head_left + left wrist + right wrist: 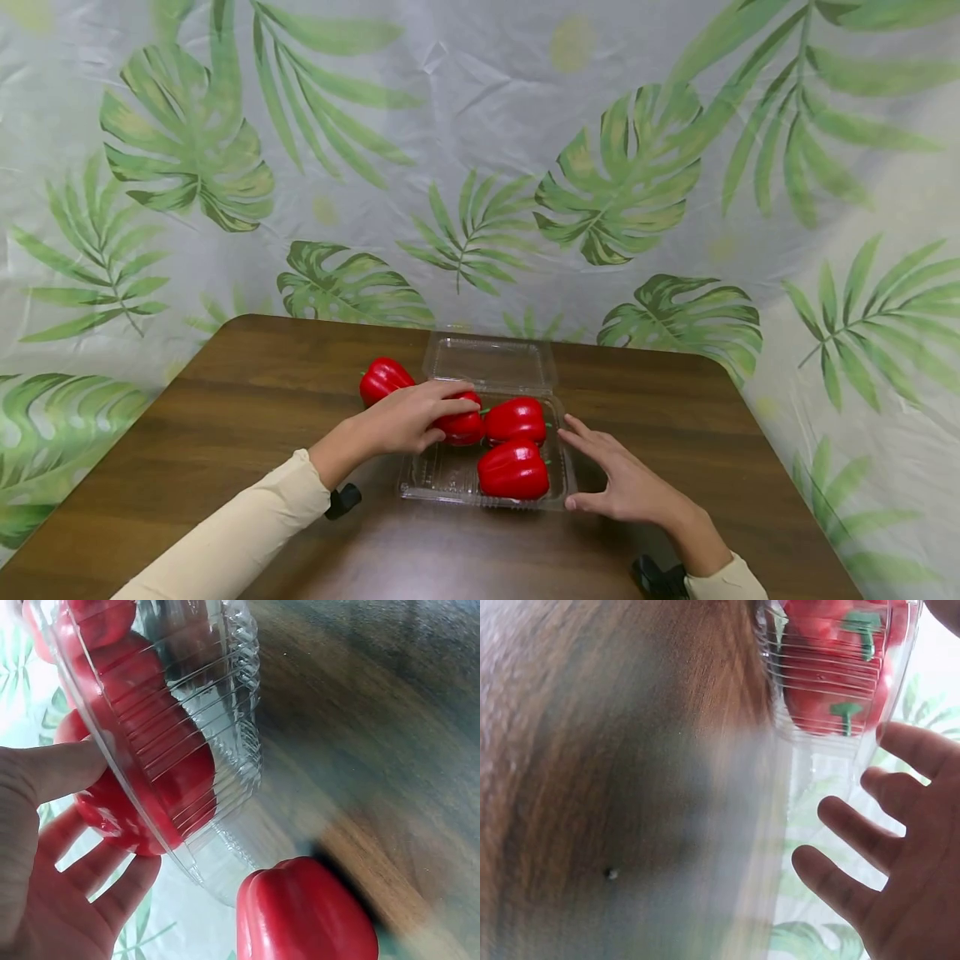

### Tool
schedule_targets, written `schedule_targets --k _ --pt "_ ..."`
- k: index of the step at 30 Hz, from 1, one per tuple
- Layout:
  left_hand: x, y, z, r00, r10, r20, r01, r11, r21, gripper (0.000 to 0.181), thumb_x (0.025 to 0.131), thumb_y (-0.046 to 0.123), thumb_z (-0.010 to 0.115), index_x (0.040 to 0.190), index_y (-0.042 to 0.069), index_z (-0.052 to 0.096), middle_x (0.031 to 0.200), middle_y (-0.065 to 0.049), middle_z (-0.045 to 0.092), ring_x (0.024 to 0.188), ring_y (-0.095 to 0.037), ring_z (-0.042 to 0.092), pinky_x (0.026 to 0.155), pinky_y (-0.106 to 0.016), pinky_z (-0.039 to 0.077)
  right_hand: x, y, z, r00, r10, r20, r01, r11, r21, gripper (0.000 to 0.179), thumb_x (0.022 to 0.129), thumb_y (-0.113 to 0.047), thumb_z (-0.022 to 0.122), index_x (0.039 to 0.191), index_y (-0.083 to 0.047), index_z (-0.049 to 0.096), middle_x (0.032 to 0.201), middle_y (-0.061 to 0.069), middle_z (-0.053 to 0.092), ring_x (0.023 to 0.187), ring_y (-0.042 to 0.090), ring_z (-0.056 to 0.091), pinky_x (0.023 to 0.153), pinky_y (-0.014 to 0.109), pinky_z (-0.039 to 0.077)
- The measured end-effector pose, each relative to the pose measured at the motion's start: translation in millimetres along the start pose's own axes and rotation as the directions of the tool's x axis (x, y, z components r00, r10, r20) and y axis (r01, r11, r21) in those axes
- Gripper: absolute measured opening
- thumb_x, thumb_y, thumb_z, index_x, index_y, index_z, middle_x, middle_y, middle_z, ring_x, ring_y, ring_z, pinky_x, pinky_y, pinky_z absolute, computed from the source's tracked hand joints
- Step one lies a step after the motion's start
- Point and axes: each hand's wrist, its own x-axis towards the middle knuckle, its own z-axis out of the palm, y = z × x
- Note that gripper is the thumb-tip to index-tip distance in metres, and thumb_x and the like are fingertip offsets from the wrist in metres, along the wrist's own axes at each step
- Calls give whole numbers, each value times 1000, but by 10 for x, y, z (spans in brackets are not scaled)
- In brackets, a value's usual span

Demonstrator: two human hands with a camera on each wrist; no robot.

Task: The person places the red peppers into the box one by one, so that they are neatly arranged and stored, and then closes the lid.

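Note:
A clear plastic clamshell box (435,483) lies on the table with its lid (491,360) folded back. Two red bell peppers (517,471) sit in its right half. My left hand (408,417) grips a third red bell pepper (462,423) in the box's back left part, fingers over its top and thumb at the near side; in the left wrist view the hand curls round this pepper (161,742) behind the box wall. Outside the box, a fourth pepper (385,379) rests at the back left. My right hand (626,479) is at the box's right edge, fingers spread, holding nothing.
The brown wooden table (247,400) has rounded far corners. A grey sheet (480,125) printed with green leaves hangs behind it. Dark wrist straps (343,502) show below both hands.

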Motion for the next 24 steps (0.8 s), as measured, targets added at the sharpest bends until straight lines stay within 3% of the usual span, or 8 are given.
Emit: schedule_targets --k 15,24 --pt "4 -49 160 1000 -10 -5 10 1000 -17 58 85 10 74 139 20 57 151 -10 50 136 -28 52 104 -44 52 7 -16 -5 999 31 19 -31 999 34 83 81 -47 76 148 -7 46 160 17 34 134 39 46 98 64 46" --pt "12 -55 162 997 -58 47 60 998 -37 61 87 11 67 145 20 52 154 -9 46 136 -28 52 107 -46 49 12 -12 3 998 56 32 -58 997 49 83 83 -49 74 149 -9 45 161 16 33 135 40 45 99 65 44"
